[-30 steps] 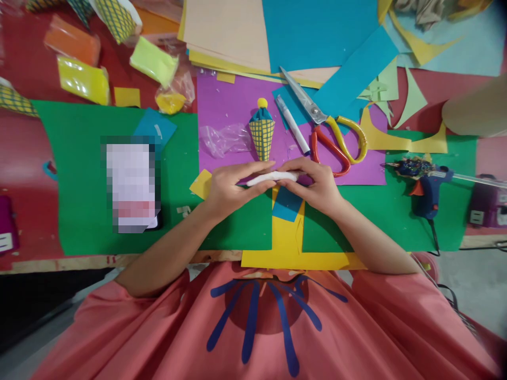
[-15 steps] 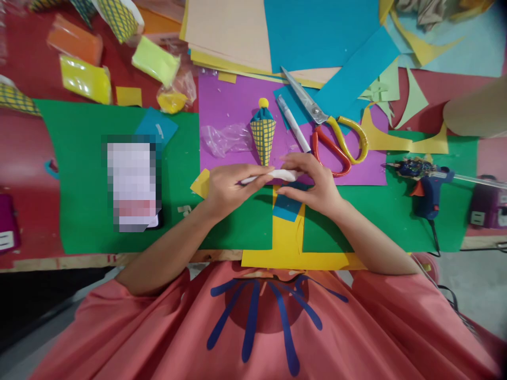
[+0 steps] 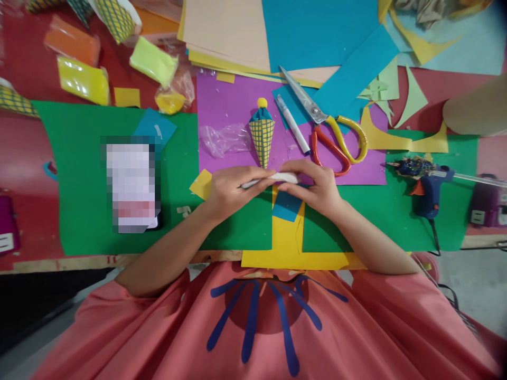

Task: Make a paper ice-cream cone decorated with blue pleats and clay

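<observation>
Between my two hands is a thin, slightly curved strip of white modelling clay point(image 3: 288, 177). My left hand point(image 3: 226, 191) pinches it between thumb and fingers, with its left tip poking out below the fingers. Around the right end, the thumb and bent fingers of my right hand point(image 3: 321, 184) press on the clay. Just beyond my fingertips lies a small yellow-and-green checked cone point(image 3: 262, 138) with a blue top and a yellow ball. A white marker pen point(image 3: 292, 124) and scissors point(image 3: 317, 113) with one red and one yellow handle lie to its right.
A phone with a blurred screen point(image 3: 130, 182) lies left on the green sheet point(image 3: 83, 211). Right of my hands is a blue glue gun point(image 3: 428, 195) with its cord. Wrapped clay packets point(image 3: 83, 82) lie back left; coloured paper sheets point(image 3: 225, 31) are stacked behind.
My right thumb and fingers have closed in on the right end of the clay strip. My left hand keeps its pinch, almost unmoved.
</observation>
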Demonstrator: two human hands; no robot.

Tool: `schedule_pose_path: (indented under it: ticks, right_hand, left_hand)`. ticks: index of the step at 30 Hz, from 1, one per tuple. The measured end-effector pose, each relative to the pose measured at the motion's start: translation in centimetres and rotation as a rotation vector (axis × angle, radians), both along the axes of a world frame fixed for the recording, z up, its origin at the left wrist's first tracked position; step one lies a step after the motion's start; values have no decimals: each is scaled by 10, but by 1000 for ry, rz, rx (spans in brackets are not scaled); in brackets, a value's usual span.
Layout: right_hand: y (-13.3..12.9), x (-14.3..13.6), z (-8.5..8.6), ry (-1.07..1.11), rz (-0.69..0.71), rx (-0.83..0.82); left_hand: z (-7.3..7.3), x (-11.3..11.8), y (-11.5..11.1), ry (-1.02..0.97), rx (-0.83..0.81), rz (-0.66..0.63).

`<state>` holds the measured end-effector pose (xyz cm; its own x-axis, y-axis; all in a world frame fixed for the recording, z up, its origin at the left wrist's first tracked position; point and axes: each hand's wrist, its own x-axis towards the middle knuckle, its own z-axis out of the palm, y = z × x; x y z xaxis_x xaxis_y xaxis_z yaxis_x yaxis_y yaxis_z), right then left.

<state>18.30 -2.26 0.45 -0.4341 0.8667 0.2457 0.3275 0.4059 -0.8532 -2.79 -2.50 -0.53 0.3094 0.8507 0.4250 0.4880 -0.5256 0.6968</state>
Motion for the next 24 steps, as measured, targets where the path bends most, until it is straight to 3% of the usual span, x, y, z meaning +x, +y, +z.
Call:
schedule_pose_path:
  ticks: [10,19,24]
  right_hand:
    - [2,-1,3,-5,-29,13]
    - [1,-2,0,52,-32,-77]
    - [2,-2,-1,37,-77,-10]
  left_hand:
    - [2,1,-1,8,-55,4]
    - [0,0,0,36,-24,2]
    - [1,0,0,21,-68,14]
